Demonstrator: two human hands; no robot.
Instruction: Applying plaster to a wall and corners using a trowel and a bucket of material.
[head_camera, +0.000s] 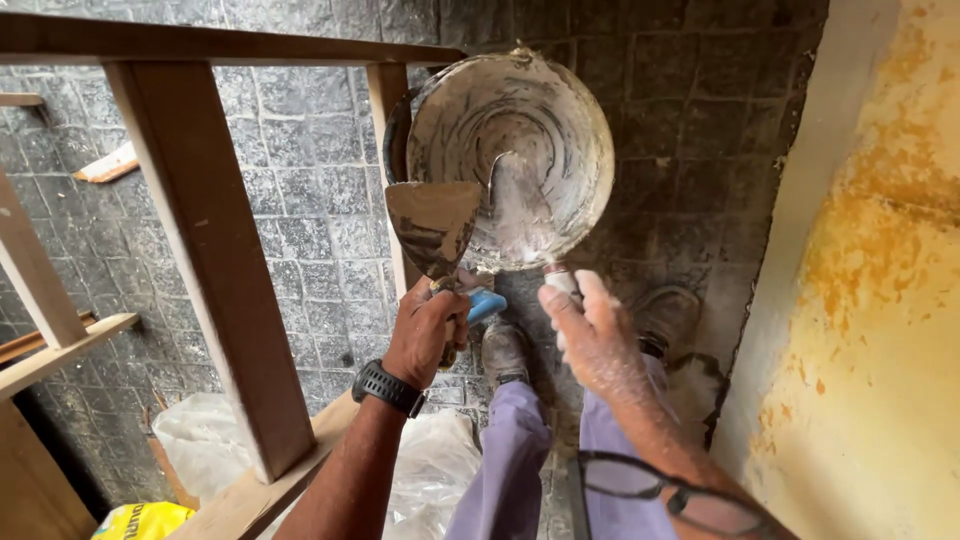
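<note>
My left hand (425, 335), with a black watch on its wrist, grips the blue handle of a wide putty knife (433, 225) whose blade points up, smeared with grey plaster. It holds the blade against the left rim of a round plaster-caked bucket (560, 110). My right hand (590, 335), dusted white, holds the handle of a second tool, a trowel (520, 200) whose blade reaches into the white plaster at the bucket's bottom. The bucket sits level with a wooden frame's top rail.
A wooden scaffold frame (210, 250) with slanted posts stands at the left. Dark stone paving (300, 200) lies far below. A yellow-stained plastered wall (880, 300) fills the right. My shoes (505, 350) and purple trousers show below, plus clear plastic sheeting (430, 470) and eyeglasses (680, 495).
</note>
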